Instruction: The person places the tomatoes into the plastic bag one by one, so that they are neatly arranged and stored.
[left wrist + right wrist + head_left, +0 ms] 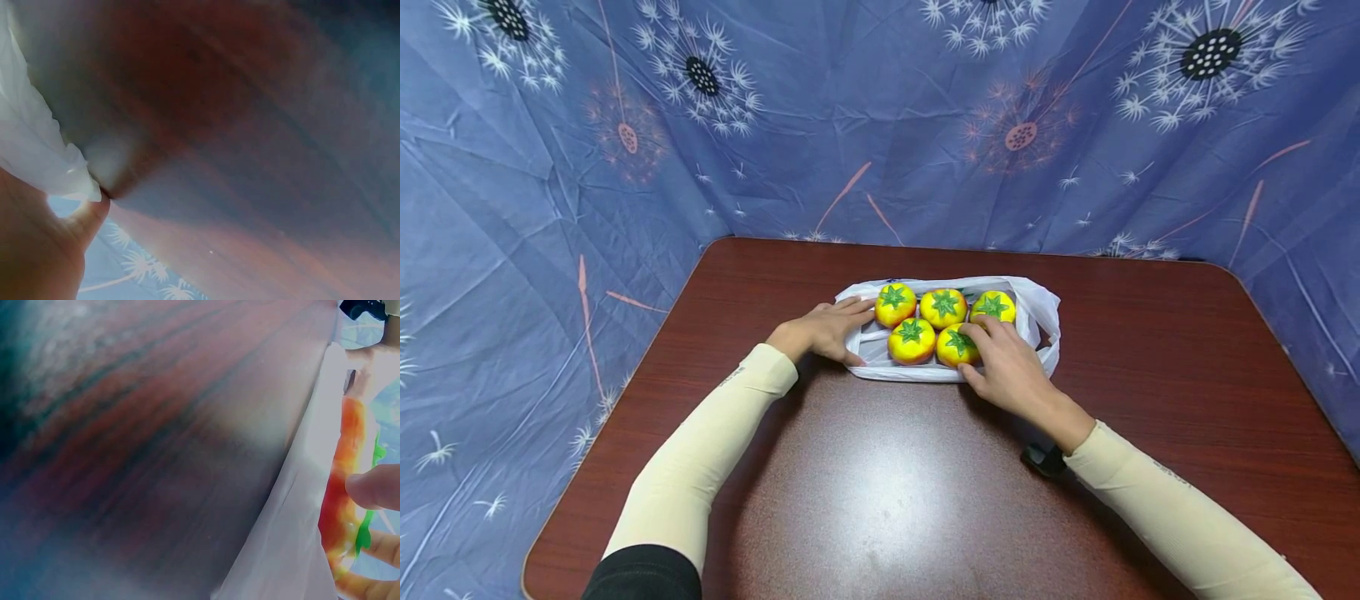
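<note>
Several yellow-and-red persimmons (912, 342) with green leafy tops sit in two rows in a white plastic bag (902, 374) on the table. My right hand (1011, 371) grips the front-right persimmon (953, 346), thumb on its near side and fingers over its top. The right wrist view shows the thumb against that persimmon's red side (340, 487), above the bag's wall (290, 544). At the bag's left end, my left hand (827, 331) rests with fingers spread and fairly straight. Its thumb touches the bag's lower edge (47, 156) in the left wrist view.
A dark reddish-brown wooden table (1150, 350) lies under the bag. Behind it and at the sides hangs a blue cloth (850, 108) with dandelion patterns. Loose bag handles (1051, 321) stick out at the right end. A black device (1042, 460) is at the right wrist.
</note>
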`<state>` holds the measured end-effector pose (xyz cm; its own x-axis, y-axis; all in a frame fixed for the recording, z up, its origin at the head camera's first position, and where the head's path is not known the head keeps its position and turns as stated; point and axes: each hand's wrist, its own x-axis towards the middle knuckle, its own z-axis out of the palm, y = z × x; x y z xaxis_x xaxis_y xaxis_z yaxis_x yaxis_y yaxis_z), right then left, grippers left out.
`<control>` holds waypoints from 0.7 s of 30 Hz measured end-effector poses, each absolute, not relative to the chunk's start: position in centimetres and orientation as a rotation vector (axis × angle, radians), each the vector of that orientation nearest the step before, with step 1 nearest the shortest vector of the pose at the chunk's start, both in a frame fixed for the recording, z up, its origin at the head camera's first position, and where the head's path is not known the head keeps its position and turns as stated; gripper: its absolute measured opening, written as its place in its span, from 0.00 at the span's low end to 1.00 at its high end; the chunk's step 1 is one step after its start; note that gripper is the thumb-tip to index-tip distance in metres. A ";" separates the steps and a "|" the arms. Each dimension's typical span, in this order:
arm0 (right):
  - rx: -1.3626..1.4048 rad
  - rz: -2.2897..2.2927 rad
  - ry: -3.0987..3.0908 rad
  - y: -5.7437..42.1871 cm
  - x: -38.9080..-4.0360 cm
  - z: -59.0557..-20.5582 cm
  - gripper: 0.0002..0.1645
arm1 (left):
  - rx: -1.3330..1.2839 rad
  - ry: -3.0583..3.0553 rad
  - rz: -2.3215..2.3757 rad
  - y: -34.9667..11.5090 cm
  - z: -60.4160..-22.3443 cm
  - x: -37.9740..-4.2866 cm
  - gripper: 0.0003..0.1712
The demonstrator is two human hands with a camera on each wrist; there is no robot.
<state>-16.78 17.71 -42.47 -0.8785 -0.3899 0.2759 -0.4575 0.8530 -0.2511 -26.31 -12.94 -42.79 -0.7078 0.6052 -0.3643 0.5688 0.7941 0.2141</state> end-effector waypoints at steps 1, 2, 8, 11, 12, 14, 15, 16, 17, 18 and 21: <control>0.652 0.461 -2.814 17.7 -16.8 -42.5 0.34 | 0.883 2.565 0.120 -13.0 -42.8 -26.3 0.56; 0.652 0.462 -2.813 17.7 -16.8 -42.5 0.34 | 0.883 2.566 0.123 -13.0 -42.8 -26.3 0.56; 0.653 0.471 -2.807 17.8 -16.7 -42.5 0.33 | 0.881 2.561 0.136 -13.1 -42.9 -26.4 0.56; 0.652 0.472 -2.811 17.9 -16.7 -42.5 0.33 | 0.883 2.561 0.132 -13.1 -42.9 -26.4 0.56; 0.650 0.473 -2.813 17.9 -16.7 -42.5 0.33 | 0.884 2.561 0.135 -13.1 -42.9 -26.5 0.56; 0.647 0.474 -2.818 17.9 -16.6 -42.5 0.33 | 0.889 2.564 0.140 -13.0 -42.8 -26.5 0.57; 0.648 0.476 -2.819 17.9 -16.6 -42.4 0.33 | 0.892 2.567 0.139 -12.9 -42.8 -26.5 0.57; 0.648 0.480 -2.820 17.9 -16.6 -42.4 0.33 | 0.893 2.570 0.139 -12.9 -42.7 -26.5 0.57; 0.648 0.484 -2.821 17.9 -16.6 -42.4 0.33 | 0.895 2.573 0.135 -12.9 -42.6 -26.5 0.57; 0.648 0.487 -2.821 18.0 -16.6 -42.4 0.33 | 0.898 2.576 0.129 -12.8 -42.6 -26.5 0.57; 0.650 0.499 -2.822 18.0 -16.5 -42.2 0.33 | 0.911 2.589 0.083 -12.8 -42.3 -26.5 0.56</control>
<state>-16.51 18.03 -42.25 -0.8827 -0.3861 0.2678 -0.4546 0.8460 -0.2785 -26.54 -12.80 -42.29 -0.7109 0.6134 -0.3441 0.5900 0.7864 0.1831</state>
